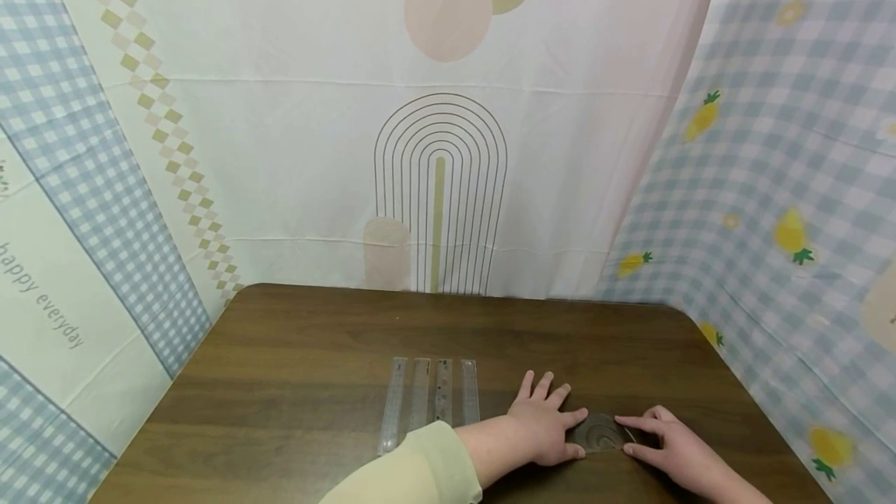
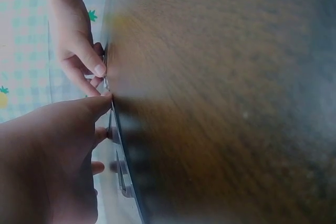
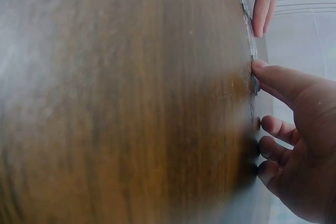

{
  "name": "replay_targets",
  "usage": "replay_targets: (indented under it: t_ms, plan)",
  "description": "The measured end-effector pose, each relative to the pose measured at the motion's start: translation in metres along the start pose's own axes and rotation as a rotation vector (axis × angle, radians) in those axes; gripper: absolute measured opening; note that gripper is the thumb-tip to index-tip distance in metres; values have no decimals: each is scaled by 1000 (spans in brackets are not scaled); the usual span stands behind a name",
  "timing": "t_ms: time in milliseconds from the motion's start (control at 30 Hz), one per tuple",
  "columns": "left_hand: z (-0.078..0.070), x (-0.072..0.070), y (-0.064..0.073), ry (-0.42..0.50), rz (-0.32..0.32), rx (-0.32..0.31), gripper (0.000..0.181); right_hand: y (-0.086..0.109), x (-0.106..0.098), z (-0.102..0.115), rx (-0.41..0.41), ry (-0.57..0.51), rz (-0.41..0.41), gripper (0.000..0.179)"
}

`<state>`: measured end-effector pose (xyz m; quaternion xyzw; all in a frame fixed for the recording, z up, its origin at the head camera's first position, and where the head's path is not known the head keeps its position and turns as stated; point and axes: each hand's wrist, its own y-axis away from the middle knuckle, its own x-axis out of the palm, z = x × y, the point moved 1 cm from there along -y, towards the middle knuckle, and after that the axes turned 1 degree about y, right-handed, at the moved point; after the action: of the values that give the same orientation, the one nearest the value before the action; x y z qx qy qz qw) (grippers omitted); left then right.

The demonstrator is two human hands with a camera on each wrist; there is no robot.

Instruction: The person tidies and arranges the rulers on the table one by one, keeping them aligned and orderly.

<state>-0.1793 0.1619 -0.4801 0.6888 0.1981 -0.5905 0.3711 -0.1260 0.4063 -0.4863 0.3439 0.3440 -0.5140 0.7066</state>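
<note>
Clear plastic, arched like a half-disc, the protractor [image 1: 600,434] lies flat on the near right part of the dark wooden table [image 1: 294,348], caught between two hands. The left hand [image 1: 547,425], coming out of a pale yellow sleeve [image 1: 413,469], rests palm down with its fingers spread and straight; its thumb and forefinger touch the protractor's left edge. The right hand [image 1: 665,442] meets the protractor from the other side, forefinger and thumb stretched out and pressing its right edge, not curled round it. In the left wrist view the fingertips of both hands come together at the thin plastic edge, though the picture is blurred. Just left of the left hand, four clear rulers [image 1: 430,399] lie side by side, running away from the person, parallel and close together. Beyond the table hangs a pale curtain [image 1: 441,177] printed with an arch of thin lines, and blue checked cloth [image 1: 791,201] with yellow pineapples on the right.
</note>
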Motion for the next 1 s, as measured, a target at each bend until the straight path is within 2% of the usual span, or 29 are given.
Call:
replay_targets:
  t_ms: [500, 1000]
  plan:
    - [-1, 0, 0, 18, 5, 4, 61, 3, -2, 1, 38, 13, 9, 51]
    - [-1, -1, 0, -12, 13, 10, 60, 4, -1, -1, 63, 2, 1, 51]
